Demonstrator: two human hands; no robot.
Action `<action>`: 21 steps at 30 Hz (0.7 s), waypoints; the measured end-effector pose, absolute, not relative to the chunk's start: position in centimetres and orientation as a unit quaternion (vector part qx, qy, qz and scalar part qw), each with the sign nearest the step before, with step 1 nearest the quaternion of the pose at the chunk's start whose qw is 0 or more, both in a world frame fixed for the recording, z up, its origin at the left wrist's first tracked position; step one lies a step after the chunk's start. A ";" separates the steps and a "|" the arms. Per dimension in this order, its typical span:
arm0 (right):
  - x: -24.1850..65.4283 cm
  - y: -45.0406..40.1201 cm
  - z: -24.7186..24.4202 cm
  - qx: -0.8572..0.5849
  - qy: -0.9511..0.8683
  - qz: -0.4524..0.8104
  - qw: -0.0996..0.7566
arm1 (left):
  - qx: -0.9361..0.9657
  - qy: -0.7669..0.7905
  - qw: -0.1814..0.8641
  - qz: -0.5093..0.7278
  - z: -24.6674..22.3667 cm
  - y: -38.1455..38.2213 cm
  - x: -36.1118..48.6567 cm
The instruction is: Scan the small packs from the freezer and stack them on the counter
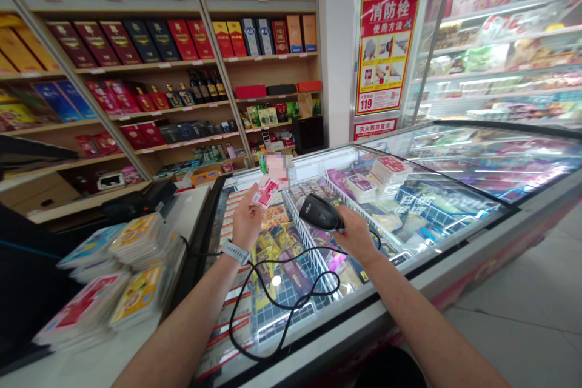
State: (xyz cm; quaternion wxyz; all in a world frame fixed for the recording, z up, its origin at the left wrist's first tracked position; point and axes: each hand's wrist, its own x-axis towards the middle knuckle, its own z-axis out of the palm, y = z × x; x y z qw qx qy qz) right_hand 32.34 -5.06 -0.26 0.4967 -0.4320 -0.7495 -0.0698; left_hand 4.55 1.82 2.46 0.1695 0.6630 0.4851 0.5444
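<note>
1. The left hand point(248, 224) is raised and its fingers are pinching a small pink-and-white packet point(266, 192) by its lower edge. The hand is grasping it firmly, not releasing it. The packet is standing tilted in the air above the freezer, with its printed face turned toward the other hand.

2. The right hand point(357, 236) is closing around the grip of a black handheld barcode scanner point(321, 212). The scanner's nose is pointing toward the packet, and the two are near each other but are not touching.

3. A black scanner cable point(284, 309) is looping loosely over the glass of the chest freezer point(364, 321) and is passing below both wrists. It is lying under the hands, not wrapping around them. A white watch band point(235, 251) is sitting on the left wrist.

4. On the white counter point(113, 345) at the left, stacks of flat colored packets point(140, 239) are lying close to the left arm. Inside the freezer, many frozen goods are filling wire baskets point(350, 206).

5. Behind the hands, wooden shelves point(182, 36) are holding boxed liquor and dark bottles point(204, 85). A red-and-yellow fire hydrant notice point(386, 51) is hanging on the wall, and a lit display fridge point(500, 42) is standing at the right.
</note>
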 end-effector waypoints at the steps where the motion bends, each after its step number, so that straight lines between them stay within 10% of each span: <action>1: 32.3 -5.1 -0.3 -0.432 -0.750 -0.071 0.496 | 0.663 0.485 0.169 0.544 2.4 1.9 4.5; 21: 32.3 -5.1 -0.2 -0.427 -0.755 -0.069 0.492 | 0.653 0.511 0.111 0.549 2.9 1.4 4.4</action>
